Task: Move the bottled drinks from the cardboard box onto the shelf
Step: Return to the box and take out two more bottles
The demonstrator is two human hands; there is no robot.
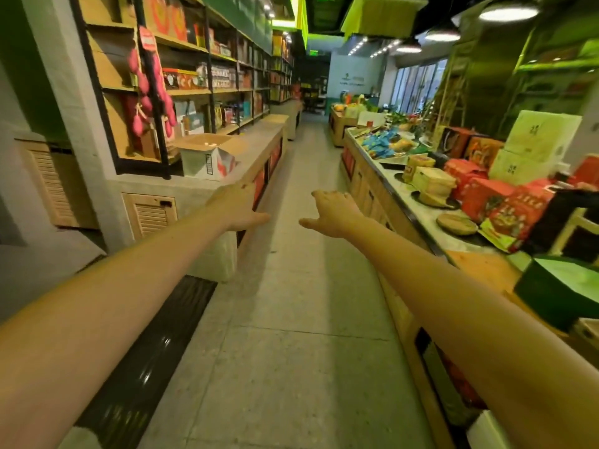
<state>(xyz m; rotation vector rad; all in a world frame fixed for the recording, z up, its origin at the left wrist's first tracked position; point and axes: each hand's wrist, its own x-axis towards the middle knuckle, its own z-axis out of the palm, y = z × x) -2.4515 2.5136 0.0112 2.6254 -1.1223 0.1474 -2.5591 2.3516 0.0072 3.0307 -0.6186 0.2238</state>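
**Head view.** In a shop aisle, a person's two bare arms are stretched out ahead over the grey floor (291, 303). The left hand (238, 205) and the right hand (330, 213) are both in the air with fingers relaxed. Each grip is loose and has hold of nothing.

The cardboard box (207, 160) stands with its flaps open on the stone tabletop (262, 137) at the left, beyond the left hand and well apart from both hands. A few pale dots inside its mouth may be the caps of the bottled drinks (210, 144), though they are too small to tell for sure.

Directly behind the box rises the shelf (191, 91), its wooden boards carrying packets and tins. A string of pink goods (142, 82) hangs down its front. Across the aisle, a second tabletop (418, 205) is crowded with red gift boxes (486, 192).

The step in hand looks like the approach to the box, with no bottle lifted so far as can be seen. To do it well, the person would likely:
- walk up until the box is in easy reach and face it squarely;
- choose a bare stretch of shelf board before lifting;
- wrap the fingers round a bottle's body rather than its cap;
- raise it straight up, clear of the flaps, and set it down upright.
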